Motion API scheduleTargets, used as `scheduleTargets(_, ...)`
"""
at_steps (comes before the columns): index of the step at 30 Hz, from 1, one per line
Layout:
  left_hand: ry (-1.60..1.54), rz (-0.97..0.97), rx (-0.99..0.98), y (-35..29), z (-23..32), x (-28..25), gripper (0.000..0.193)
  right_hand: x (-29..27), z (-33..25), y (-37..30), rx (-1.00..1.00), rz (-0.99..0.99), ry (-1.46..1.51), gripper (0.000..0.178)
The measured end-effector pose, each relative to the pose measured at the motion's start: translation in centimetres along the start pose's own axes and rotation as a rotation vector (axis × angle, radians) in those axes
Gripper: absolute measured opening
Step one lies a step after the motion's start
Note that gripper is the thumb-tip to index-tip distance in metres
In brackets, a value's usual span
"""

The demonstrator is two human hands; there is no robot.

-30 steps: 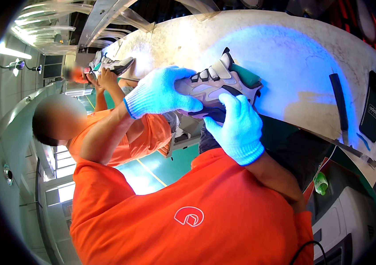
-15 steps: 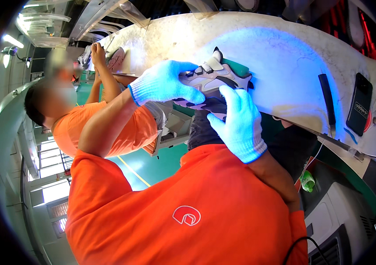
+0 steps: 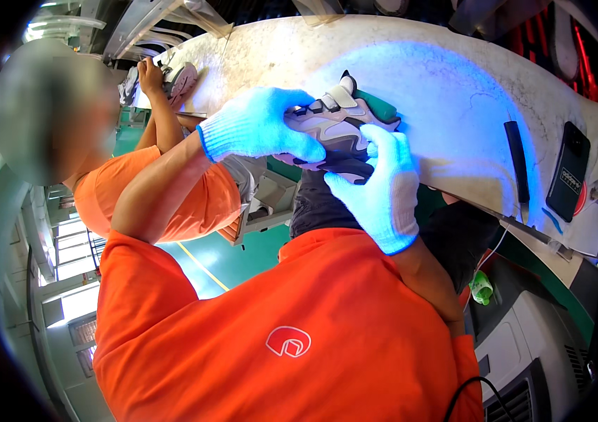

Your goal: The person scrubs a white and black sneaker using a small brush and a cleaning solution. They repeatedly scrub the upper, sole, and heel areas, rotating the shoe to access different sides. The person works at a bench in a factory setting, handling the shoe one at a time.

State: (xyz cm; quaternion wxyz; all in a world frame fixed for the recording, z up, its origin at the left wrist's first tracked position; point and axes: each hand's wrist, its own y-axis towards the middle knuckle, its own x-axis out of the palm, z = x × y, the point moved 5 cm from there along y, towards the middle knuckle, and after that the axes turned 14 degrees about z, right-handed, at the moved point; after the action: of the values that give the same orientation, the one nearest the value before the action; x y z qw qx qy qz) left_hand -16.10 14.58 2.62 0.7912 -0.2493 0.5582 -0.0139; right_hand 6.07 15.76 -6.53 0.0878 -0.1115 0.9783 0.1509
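A grey and beige sneaker [image 3: 344, 128] with a strap and a dark panel lies on its side at the table's near edge, in bluish light. From its opening sticks a green piece [image 3: 376, 105] that looks like a shoe last. My left hand [image 3: 264, 128], in a white knit glove, wraps round one end of the sneaker, thumb on the near side. My right hand [image 3: 385, 188], gloved too, grips the near lower edge by the sole, thumb below and fingers on the upper. Parts of the sole are hidden by both hands.
The pale worktable [image 3: 446, 84] bears a black-handled tool [image 3: 517, 162], a black phone [image 3: 569, 172] and a blue strip [image 3: 552, 220]. At my left a co-worker in an orange shirt [image 3: 165, 200] sits close, near another shoe [image 3: 182, 84]. A grey machine [image 3: 531, 330] stands at lower right.
My right hand's fingers have shifted along the sneaker's side, and its thumb sits nearer the sole. The co-worker's head has come closer. My left hand keeps its hold.
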Motion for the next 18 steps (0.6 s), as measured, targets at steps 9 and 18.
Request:
scheduleTargets(9,0.316,0.046,-0.082,0.7,3.5,0.7,0.1,0.9,0.2,-0.2,-0.042,-0.038,-0.067,0.083)
scheduleTargets(18,0.132,-0.024,-0.031,-0.7,3.4,-1.2,0.081,0.6,-0.3,-0.6,-0.106,0.011,-0.057,0.094)
